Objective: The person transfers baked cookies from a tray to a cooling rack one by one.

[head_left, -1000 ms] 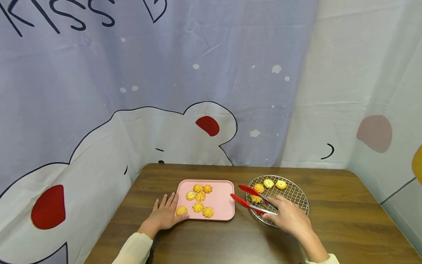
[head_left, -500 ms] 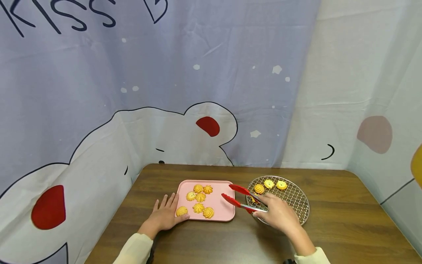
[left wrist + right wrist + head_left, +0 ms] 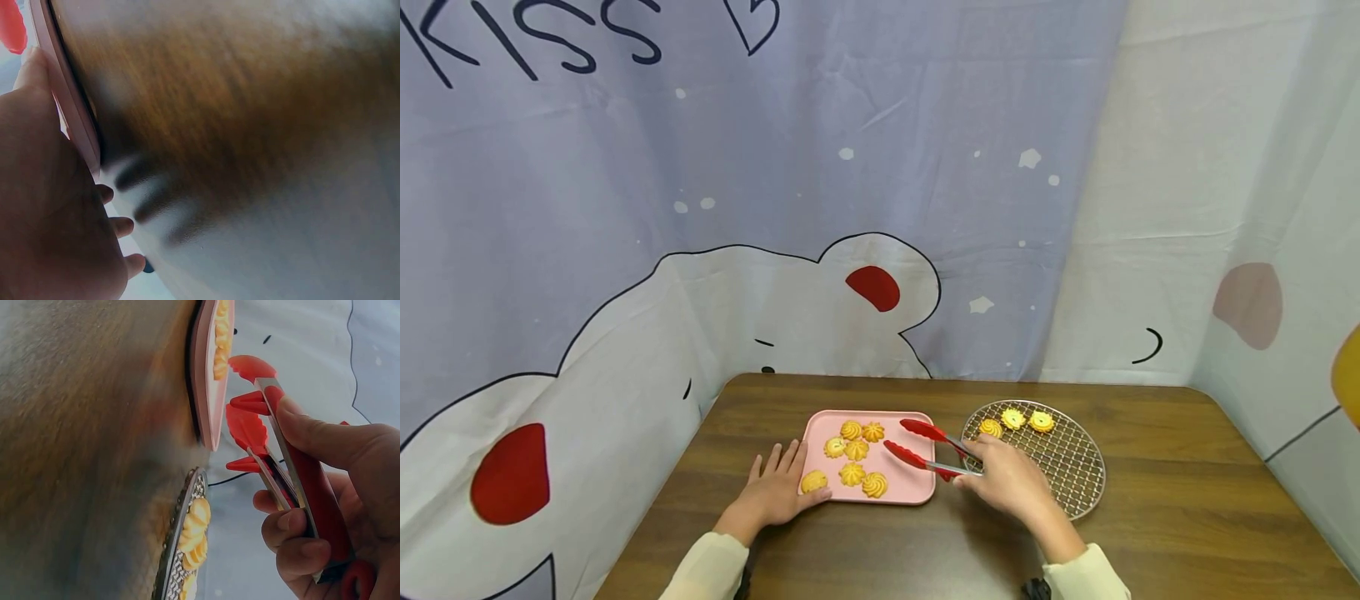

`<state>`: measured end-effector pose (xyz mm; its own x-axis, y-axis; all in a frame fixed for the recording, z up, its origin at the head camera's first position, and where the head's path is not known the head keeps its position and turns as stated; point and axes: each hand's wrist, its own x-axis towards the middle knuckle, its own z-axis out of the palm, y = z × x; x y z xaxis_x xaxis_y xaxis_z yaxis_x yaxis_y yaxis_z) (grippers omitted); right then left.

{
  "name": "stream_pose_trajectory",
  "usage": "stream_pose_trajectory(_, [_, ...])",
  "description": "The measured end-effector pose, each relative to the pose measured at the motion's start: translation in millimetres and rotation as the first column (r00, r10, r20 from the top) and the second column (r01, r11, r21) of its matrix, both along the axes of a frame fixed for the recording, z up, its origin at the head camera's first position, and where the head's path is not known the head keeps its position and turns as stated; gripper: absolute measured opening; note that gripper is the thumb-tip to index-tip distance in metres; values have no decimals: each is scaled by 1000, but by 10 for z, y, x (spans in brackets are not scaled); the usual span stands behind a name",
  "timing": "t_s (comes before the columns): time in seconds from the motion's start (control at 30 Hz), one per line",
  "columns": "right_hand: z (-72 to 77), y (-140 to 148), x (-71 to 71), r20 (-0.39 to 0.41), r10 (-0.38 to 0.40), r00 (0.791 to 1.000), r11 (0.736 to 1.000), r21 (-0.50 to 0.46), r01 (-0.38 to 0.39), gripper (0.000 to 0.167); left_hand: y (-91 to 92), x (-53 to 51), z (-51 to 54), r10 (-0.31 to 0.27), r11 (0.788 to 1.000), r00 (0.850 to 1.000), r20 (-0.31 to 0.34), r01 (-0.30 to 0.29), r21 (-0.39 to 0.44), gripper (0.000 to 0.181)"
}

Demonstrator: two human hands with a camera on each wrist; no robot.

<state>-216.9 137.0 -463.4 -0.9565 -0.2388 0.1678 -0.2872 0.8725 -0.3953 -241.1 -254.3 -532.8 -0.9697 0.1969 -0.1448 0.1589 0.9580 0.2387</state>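
Note:
In the head view the left hand [image 3: 772, 492] rests flat, fingers spread, against the left edge of the pink tray [image 3: 910, 490]. Several yellow cookies [image 3: 875, 484] lie on that tray. The right hand [image 3: 1009, 481] grips red-tipped tongs [image 3: 910, 454], their jaws spread apart over the tray's right part with nothing between them. In the right wrist view, the fingers and thumb of the right hand [image 3: 350, 506] curl round the tongs' red handle [image 3: 312, 481]. In the left wrist view the left hand [image 3: 53, 200] has its thumb at the tray rim [image 3: 74, 106].
A round wire rack [image 3: 1078, 467] stands right of the tray, partly under the right hand. Cookies [image 3: 1042, 422] lie along its back left; the hand may hide others. A printed curtain [image 3: 1000, 208] hangs behind the brown wooden table [image 3: 1187, 483].
The right hand and tongs have moved left, from over the wire rack to over the pink tray's right part. The left hand has stayed at the tray's edge.

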Motion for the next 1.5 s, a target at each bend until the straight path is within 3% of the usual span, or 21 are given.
stream_pose_trajectory(0.27, [-59, -93, -117, 34, -5, 999, 1000, 7, 4, 64, 0, 0, -6, 1, 1000, 1000, 0, -1, -10, 109])
stream_pose_trajectory(0.53, [-60, -194, -187, 35, 16, 999, 1000, 2, -16, 64, 39, 72, 117, -6, 1000, 1000, 31, 5, 7, 111])
stream_pose_trajectory(0.73, [-73, -259, -242, 33, 38, 999, 999, 17, -38, 63, 55, 81, 152, 3, 1000, 1000, 31, -3, 4, 106])
stream_pose_trajectory(1.23, [-88, -375, -342, 52, 35, 998, 999, 25, -36, 59, 53, 77, 138, 11, 1000, 1000, 18, -11, 5, 106])
stream_pose_trajectory(1.5, [-89, -411, -370, 48, 43, 998, 998, 37, -45, 60, 27, 61, 82, 7, 1000, 1000, 8, -7, 18, 111])
